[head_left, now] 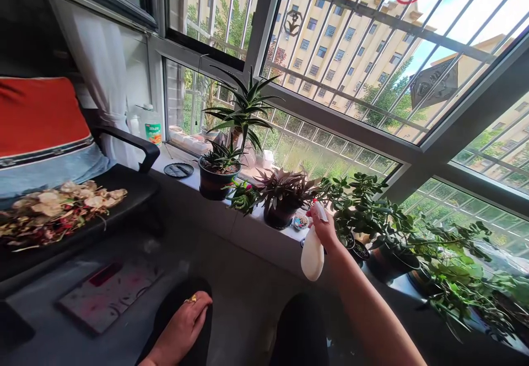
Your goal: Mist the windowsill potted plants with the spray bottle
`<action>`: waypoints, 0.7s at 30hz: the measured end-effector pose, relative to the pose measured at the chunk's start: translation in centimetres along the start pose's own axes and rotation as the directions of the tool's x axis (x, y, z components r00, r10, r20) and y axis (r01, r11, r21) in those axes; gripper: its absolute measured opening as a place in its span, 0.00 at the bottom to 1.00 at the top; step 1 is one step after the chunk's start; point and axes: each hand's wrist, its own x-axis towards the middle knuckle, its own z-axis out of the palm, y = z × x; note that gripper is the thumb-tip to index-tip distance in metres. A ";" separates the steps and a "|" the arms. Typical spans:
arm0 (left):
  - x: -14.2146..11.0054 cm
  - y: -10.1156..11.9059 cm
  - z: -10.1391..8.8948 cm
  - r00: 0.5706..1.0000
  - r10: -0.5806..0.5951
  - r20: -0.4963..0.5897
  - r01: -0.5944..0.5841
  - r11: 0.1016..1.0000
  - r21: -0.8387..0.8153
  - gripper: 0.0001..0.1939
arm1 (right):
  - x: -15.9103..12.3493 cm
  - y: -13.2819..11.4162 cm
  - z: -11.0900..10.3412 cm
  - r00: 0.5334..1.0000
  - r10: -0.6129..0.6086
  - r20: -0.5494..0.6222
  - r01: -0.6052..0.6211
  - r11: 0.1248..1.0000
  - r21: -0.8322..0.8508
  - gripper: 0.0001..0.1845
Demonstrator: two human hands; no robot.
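My right hand (325, 228) is wrapped round the neck of a white spray bottle (313, 259), whose body hangs below the fist. Its red-tipped nozzle points toward a potted plant with dark purplish leaves (286, 187). Just left of the bottle lies a small round dish of colourful bits (301, 222) on the sill. Green jade-like plants (359, 198) stand close to the right of this hand. My left hand (184, 322), with a gold ring, rests loosely on my knee; nothing shows in it.
Along the windowsill (243, 211) stand a spiky aloe-like plant (217, 176) and leafy pots at right. A black saucer (178, 170) and a clear jug (151, 126) sit farther left. Dried petals (58, 211) cover a black armchair's seat. A flat patterned scale (109, 294) is on the floor.
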 end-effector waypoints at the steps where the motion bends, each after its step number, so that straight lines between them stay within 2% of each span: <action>1: 0.0 0.1 -0.1 1.000 -0.007 0.002 0.007 1.000 -0.004 0.09 | -0.1 0.4 0.4 1.000 0.018 0.019 -0.018 1.000 -0.002 0.28; 7: 0.0 0.2 -0.6 0.999 -0.020 0.026 0.020 1.000 -0.023 0.10 | -1.4 3.1 2.3 0.990 0.100 0.100 -0.099 0.995 -0.016 0.24; 10: -0.3 -0.1 -0.4 0.999 -0.028 0.030 0.029 0.999 -0.025 0.09 | -1.6 2.4 2.5 0.991 0.075 0.115 -0.074 0.997 -0.012 0.24; 16: -0.8 -0.6 0.2 0.992 -0.089 0.084 0.095 0.993 -0.069 0.09 | -1.1 0.1 3.8 0.980 -0.107 0.165 0.116 0.992 -0.043 0.22; 18: -1.0 -0.7 0.4 0.990 -0.104 0.093 0.112 0.991 -0.079 0.09 | -1.2 0.6 4.6 0.979 -0.096 0.180 0.110 0.992 -0.067 0.21; 21: -1.1 -0.7 0.4 0.989 -0.106 0.102 0.114 0.991 -0.073 0.08 | -1.6 2.2 5.7 0.979 -0.018 0.202 0.041 0.993 -0.110 0.21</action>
